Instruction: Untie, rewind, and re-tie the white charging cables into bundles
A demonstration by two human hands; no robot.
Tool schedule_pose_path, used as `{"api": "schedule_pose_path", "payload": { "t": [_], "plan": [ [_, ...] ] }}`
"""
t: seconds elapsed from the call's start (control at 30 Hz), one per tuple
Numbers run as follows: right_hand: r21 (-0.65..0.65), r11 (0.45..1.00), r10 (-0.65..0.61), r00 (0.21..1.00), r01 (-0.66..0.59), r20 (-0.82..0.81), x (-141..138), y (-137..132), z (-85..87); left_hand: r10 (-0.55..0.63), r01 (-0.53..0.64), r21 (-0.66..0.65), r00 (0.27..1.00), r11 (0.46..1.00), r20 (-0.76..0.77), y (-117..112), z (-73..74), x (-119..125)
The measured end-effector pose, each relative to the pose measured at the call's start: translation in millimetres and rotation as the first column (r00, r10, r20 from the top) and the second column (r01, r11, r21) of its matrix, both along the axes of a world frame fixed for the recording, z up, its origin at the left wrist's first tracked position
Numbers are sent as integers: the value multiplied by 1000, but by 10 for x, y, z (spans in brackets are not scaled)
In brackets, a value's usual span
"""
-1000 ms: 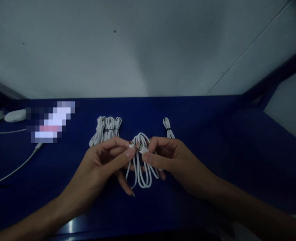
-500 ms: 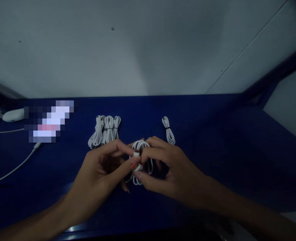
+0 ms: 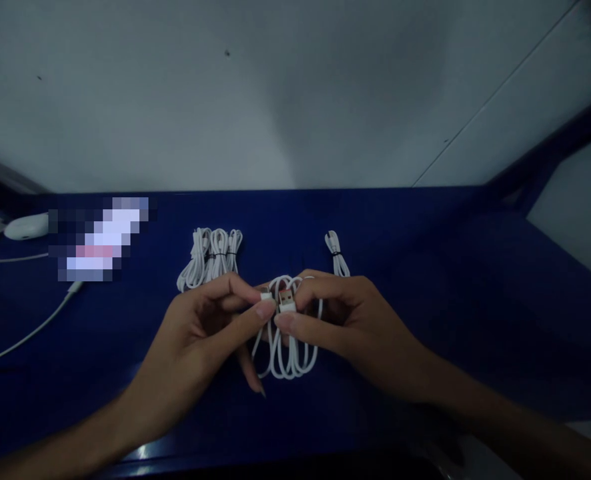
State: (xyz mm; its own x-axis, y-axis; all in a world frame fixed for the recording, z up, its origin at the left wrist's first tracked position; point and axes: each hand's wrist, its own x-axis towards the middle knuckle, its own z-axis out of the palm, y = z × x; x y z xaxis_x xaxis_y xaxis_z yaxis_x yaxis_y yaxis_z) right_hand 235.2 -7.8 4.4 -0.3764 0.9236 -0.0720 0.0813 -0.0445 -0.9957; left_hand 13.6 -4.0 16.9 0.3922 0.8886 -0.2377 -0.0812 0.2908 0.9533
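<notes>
A white USB cable (image 3: 294, 365), wound in loose loops, hangs between my two hands over the blue table. My left hand (image 3: 208, 333) pinches its smaller plug between thumb and forefinger. My right hand (image 3: 348, 323) grips the larger USB plug (image 3: 287, 300), whose metal opening points up with a bit of orange inside. Both plugs are side by side, close together. The cable's loops spread below my fingers, and some strands run behind them.
Several tied white cable bundles (image 3: 218, 250) lie together behind my left hand. One tied cable (image 3: 336, 253) lies behind my right hand. A blurred-out bright device (image 3: 108, 237) with a white cord and a white rounded object (image 3: 26, 228) are at left. A pale wall (image 3: 175, 120) stands behind the blue table (image 3: 425, 247).
My right hand has turned the larger plug upright and brought it level with the smaller one. The cable's loops now hang wider and lower. The bundles on the table have not moved.
</notes>
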Motion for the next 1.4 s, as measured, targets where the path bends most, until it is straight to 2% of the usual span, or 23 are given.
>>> {"api": "schedule_pose_path", "payload": {
  "t": [0.4,0.67,1.4],
  "plan": [
    [-10,1000,-12,999,12,52,1,-13,-20,-49,49,-34,999,998,-19,9,-63,-33],
    [-21,1000,23,994,-21,103,16,-16,3,-71,69,-123,997,990,-18,23,-84,-53],
    [-27,1000,10,995,-7,104,17,-18,-25,-82,78,-146,996,986,-20,46,-151,-37]
  ]
}}
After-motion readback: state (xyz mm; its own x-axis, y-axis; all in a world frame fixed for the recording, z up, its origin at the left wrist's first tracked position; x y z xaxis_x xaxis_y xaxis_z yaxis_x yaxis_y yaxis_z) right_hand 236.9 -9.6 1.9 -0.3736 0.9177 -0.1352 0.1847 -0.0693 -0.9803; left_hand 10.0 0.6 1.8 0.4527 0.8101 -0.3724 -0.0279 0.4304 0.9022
